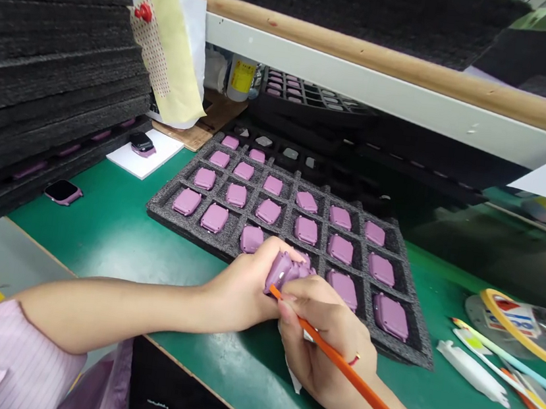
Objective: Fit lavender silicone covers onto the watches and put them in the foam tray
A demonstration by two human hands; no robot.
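Observation:
My left hand (247,288) is closed around a purple watch case (278,273), held over the front edge of a black foam tray (190,229). Pinched like a pen in my right hand (330,344) is a long, thin orange stick (355,380). Its tip meets the lower edge of the watch case, though I cannot tell whether it has a brush or a point. A bit of white material (295,378), perhaps tissue, shows beneath my right hand. Similar purple watch cases (341,249) lie singly in the tray's compartments, some hidden behind my hands.
Stacked black foam trays (59,39) rise on the left. Near them are a dark-screened watch (63,192) and another watch (142,142) on white paper (160,151). Brushes or sticks (508,356), a white tube (474,374) and a clear container (527,325) lie right. A shelf beam (367,87) crosses above.

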